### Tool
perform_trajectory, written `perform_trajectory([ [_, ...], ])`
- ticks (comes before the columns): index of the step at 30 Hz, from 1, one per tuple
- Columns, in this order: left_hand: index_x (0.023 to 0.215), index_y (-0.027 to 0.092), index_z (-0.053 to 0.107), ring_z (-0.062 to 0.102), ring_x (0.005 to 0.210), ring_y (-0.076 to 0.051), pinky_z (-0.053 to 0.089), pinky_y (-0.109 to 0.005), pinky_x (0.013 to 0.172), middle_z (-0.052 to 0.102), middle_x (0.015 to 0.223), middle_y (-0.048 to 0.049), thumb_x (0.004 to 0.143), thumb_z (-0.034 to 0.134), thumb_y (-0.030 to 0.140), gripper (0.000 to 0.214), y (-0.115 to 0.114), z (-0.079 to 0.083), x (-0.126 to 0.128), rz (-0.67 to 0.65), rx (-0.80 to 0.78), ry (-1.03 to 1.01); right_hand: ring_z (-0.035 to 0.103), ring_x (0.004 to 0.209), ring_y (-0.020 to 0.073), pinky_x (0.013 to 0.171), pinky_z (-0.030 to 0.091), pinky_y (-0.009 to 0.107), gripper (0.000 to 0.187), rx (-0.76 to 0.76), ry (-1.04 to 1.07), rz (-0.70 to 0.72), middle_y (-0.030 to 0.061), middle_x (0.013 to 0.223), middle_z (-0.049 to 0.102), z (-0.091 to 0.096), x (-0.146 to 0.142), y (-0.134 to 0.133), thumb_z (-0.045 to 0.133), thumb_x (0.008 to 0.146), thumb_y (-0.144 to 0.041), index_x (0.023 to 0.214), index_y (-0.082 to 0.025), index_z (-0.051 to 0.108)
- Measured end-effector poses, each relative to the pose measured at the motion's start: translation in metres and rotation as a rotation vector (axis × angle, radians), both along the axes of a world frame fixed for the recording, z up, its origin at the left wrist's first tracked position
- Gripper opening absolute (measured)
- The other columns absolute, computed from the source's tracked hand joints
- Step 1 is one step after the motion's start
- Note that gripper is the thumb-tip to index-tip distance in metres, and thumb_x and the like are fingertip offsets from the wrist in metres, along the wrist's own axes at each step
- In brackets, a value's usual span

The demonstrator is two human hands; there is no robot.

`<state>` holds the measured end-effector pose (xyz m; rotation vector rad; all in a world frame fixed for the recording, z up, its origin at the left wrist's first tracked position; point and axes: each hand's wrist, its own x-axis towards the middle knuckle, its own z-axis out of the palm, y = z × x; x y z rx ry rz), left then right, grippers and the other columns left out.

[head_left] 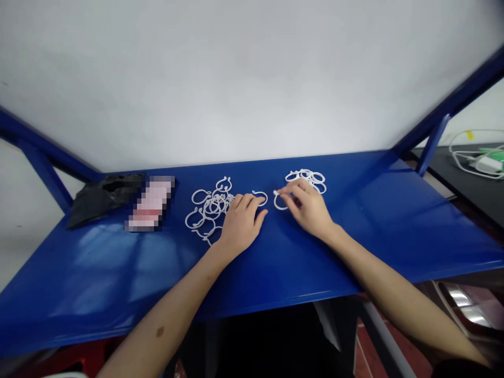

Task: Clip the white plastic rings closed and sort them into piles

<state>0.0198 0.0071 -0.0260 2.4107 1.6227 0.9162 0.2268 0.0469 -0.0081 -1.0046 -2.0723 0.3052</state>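
Note:
White plastic curtain rings (212,207), the split kind with small knobbed ends, lie tangled in a pile left of the middle of the blue table. My left hand (243,220) rests palm down at the pile's right edge, its fingers stretched out and thumb apart. Its fingertips touch or hover over a single curtain ring (264,198); which of the two I cannot tell. Between the thumb and fingers of my right hand (305,206) another curtain ring (276,203) is pinched near its knobbed end. Just beyond that hand lies a smaller group of curtain rings (314,176), partly hidden by it.
A blue metal table (157,283) meets a white wall behind, with blue slanted braces at both sides. On the left lie a black plastic bag (100,197) and a phone with a blurred screen (151,203). At far right, a white cable (466,170) rests on a dark surface.

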Motion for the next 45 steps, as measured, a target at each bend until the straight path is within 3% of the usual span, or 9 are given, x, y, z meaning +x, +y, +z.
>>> perform_trajectory([
  [5, 0.108, 0.02, 0.071, 0.053, 0.105, -0.031, 0.045, -0.046, 0.087, 0.066, 0.112, -0.0108, 0.095, 0.059, 0.026, 0.019, 0.002, -0.007, -0.003, 0.049, 0.035, 0.27, 0.058, 0.065, 0.0155, 0.071, 0.05, 0.035, 0.018, -0.046, 0.016, -0.365, 0.0069, 0.092, 0.068, 0.001, 0.038, 0.035, 0.058, 0.093, -0.027, 0.099, -0.018, 0.072],
  [13, 0.097, 0.022, 0.072, 0.052, 0.101, -0.027, 0.042, -0.042, 0.086, 0.067, 0.105, -0.008, 0.097, 0.055, 0.024, 0.017, 0.003, -0.004, -0.011, 0.029, 0.091, 0.22, 0.062, 0.096, 0.0278, 0.084, 0.05, 0.043, 0.024, -0.056, -0.104, -0.593, 0.0126, 0.101, 0.068, -0.004, 0.054, 0.046, 0.059, 0.091, -0.029, 0.109, -0.017, 0.069],
  [16, 0.1, 0.022, 0.072, 0.051, 0.098, -0.025, 0.043, -0.04, 0.087, 0.065, 0.104, -0.0081, 0.099, 0.053, 0.025, 0.02, 0.001, 0.001, -0.013, 0.021, 0.155, 0.185, 0.061, 0.093, 0.0264, 0.084, 0.05, 0.043, 0.026, -0.001, -0.088, -0.513, 0.0123, 0.101, 0.067, -0.001, 0.045, 0.04, 0.058, 0.093, -0.031, 0.111, -0.016, 0.069],
  [19, 0.101, 0.022, 0.073, 0.052, 0.093, -0.023, 0.043, -0.038, 0.087, 0.065, 0.097, -0.0074, 0.1, 0.051, 0.027, 0.023, -0.001, 0.005, -0.013, 0.005, 0.204, 0.156, 0.062, 0.086, 0.0217, 0.083, 0.052, 0.04, 0.026, 0.001, -0.015, -0.301, 0.01, 0.1, 0.067, 0.002, 0.029, 0.026, 0.056, 0.096, -0.034, 0.113, -0.018, 0.067],
  [24, 0.107, 0.025, 0.073, 0.057, 0.089, -0.022, 0.044, -0.039, 0.086, 0.071, 0.09, -0.0045, 0.099, 0.052, 0.025, 0.022, -0.006, 0.009, -0.014, -0.052, 0.221, 0.155, 0.066, 0.077, 0.0169, 0.071, 0.053, 0.033, 0.027, -0.305, 0.139, 0.089, 0.0041, 0.092, 0.071, -0.002, -0.003, -0.003, 0.056, 0.098, -0.04, 0.118, -0.022, 0.062],
  [30, 0.11, 0.022, 0.067, 0.065, 0.096, -0.021, 0.049, -0.039, 0.091, 0.075, 0.101, -0.0042, 0.097, 0.056, 0.025, 0.018, -0.01, 0.008, -0.005, -0.074, 0.132, -0.073, 0.064, 0.069, 0.0137, 0.066, 0.054, 0.029, 0.025, -0.402, 0.301, 0.138, -0.0002, 0.082, 0.066, -0.013, -0.013, -0.012, 0.055, 0.097, -0.032, 0.121, -0.022, 0.056],
  [36, 0.106, 0.022, 0.064, 0.07, 0.079, -0.016, 0.053, -0.032, 0.078, 0.078, 0.094, -0.0027, 0.096, 0.057, 0.036, 0.019, -0.011, 0.013, 0.001, 0.077, -0.275, -0.502, 0.063, 0.072, 0.0134, 0.068, 0.054, 0.028, 0.028, -0.28, 0.185, 0.196, 0.0011, 0.086, 0.066, -0.011, -0.014, -0.017, 0.052, 0.098, -0.026, 0.125, -0.023, 0.059],
  [40, 0.097, 0.023, 0.067, 0.069, 0.077, -0.016, 0.051, -0.031, 0.075, 0.078, 0.09, -0.0016, 0.097, 0.055, 0.042, 0.022, -0.01, 0.013, -0.002, 0.055, -0.393, -0.584, 0.063, 0.07, 0.0132, 0.066, 0.054, 0.027, 0.027, -0.249, 0.138, 0.241, 0.0021, 0.087, 0.068, -0.009, -0.017, -0.024, 0.05, 0.098, -0.023, 0.121, -0.021, 0.063],
  [45, 0.082, 0.023, 0.066, 0.065, 0.064, -0.014, 0.048, -0.028, 0.066, 0.075, 0.075, 0.0013, 0.096, 0.055, 0.037, 0.022, -0.014, 0.012, -0.002, 0.053, -0.379, -0.536, 0.067, 0.083, 0.0166, 0.073, 0.055, 0.031, 0.021, -0.204, 0.112, 0.256, 0.0049, 0.096, 0.072, -0.007, -0.018, -0.028, 0.048, 0.102, -0.027, 0.111, -0.023, 0.066],
])
